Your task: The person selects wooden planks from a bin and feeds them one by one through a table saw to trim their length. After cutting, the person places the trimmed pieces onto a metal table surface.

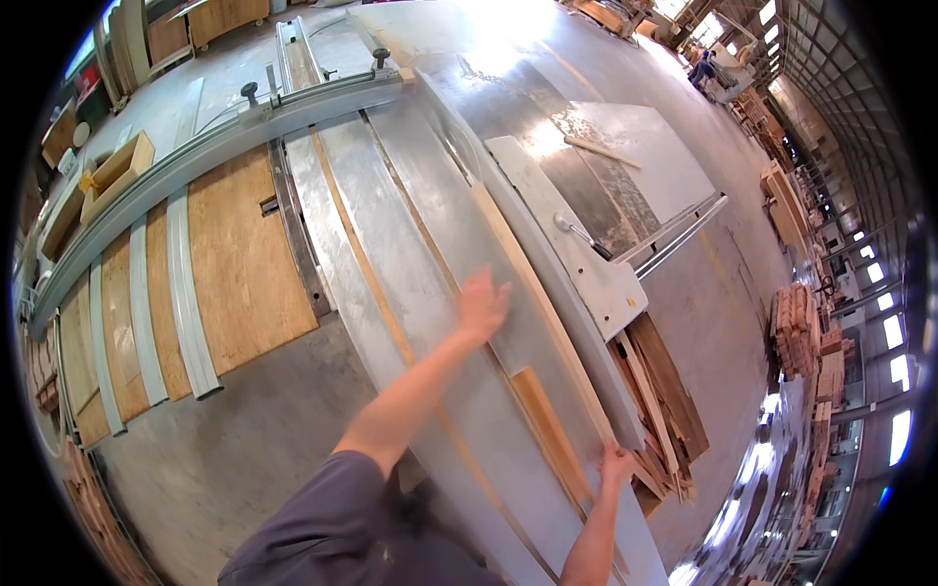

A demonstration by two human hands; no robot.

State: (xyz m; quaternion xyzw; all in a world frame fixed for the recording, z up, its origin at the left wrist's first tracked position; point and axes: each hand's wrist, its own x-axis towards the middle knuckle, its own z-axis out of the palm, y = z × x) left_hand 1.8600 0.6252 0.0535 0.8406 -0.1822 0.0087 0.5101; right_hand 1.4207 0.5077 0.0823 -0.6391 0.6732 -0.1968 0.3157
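Note:
A long, pale wooden strip (pixel 539 293) lies along the metal fence (pixel 562 317) on the sliding table saw's metal table (pixel 391 210). At the strip's near end, my right hand (pixel 616 463) is closed around it. My left hand (pixel 484 305), slightly blurred, is over the table left of the strip, fingers apart and holding nothing. A shorter wooden piece (pixel 549 430) rests on the table between my arms, left of the strip's near part. The saw blade is not visible.
Beyond the fence is a white plate with a black-handled lever (pixel 584 236). Wooden offcuts (pixel 660 391) lie to its right. A metal crosscut fence (pixel 210 146) spans the far left above a wooden panel (pixel 244 264). A thin stick (pixel 601 151) lies on the far surface. Lumber stacks (pixel 796 327) stand at right.

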